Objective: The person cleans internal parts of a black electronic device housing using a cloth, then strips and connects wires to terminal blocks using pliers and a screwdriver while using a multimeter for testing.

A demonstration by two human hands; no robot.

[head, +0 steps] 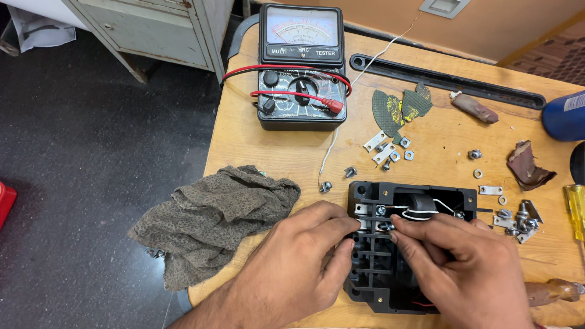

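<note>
Near the front edge of the wooden tabletop [256, 143], a black moulded plastic housing [407, 247] with ribbed compartments is located. The left hand [292, 268] is pressed against the housing's left wall with fingers partly curled, nothing being enclosed in them. The right hand [463, 268] is laid over the housing, its fingertips [399, 230] pinched narrowly at a small metal terminal screw [385, 226]; whether the screw is actually gripped cannot be told. A black coil with white wires [419, 207] is seated in the housing's rear compartment.

Just beside the left hand, a crumpled brown cloth [210, 216] is draped over the left edge. At the rear edge, a black analogue multimeter [301, 67] is placed, its pale dial face uppermost and its red lead [292, 96] looped across the selector knob. Loose nuts, washers and flat metal brackets [390, 149] are scattered between the meter and the housing. A yellow-handled screwdriver [574, 207] and a blue cylinder [563, 116] are found at the right edge.
</note>
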